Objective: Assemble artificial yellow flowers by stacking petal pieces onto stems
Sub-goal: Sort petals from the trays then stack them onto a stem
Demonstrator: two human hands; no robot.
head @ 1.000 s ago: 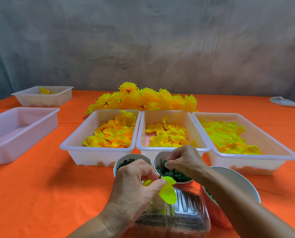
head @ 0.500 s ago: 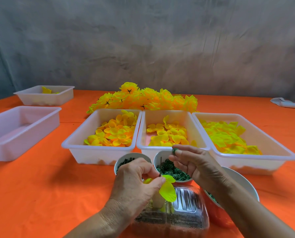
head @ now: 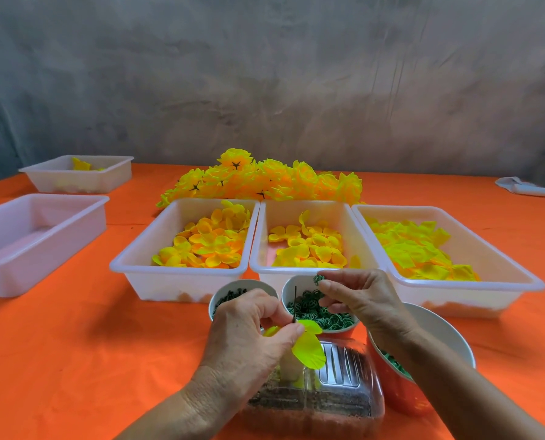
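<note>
Nearest the front edge of the orange-covered table [head: 74,360], a clear ribbed plastic container [head: 337,389] sat with a pale candle-like post inside it. Just above it the left hand [head: 249,341] pinched a thin dark wire stem [head: 294,304] between thumb and fingers, with a bright yellow-green fabric petal piece [head: 309,349] already threaded on and hanging below the pinch. The stem stood nearly upright, its bare tip pointing up and slightly away.

Up and to the right of that tip, close but not touching, the right hand [head: 360,300] held a small green plastic ring piece [head: 319,278] pinched at its fingertips, the other fingers loosely curled. The right hand was the nearer one to the stem's free end, so the ring would likely need to come down along the stem's long axis onto the tip.

Behind the hands stood two small round cups, one holding dark stems [head: 233,296], one holding green rings [head: 321,315], and a larger white bowl [head: 439,335] to the right. Beyond these, three white rectangular plastic trays lay side by side: orange-yellow petals [head: 207,242], paler yellow petals [head: 309,246], and lemon-green petals [head: 417,252]. Toward the far edge lay a heap of finished yellow flowers [head: 264,182]; two more white trays [head: 36,230] sat by the left edge.
</note>
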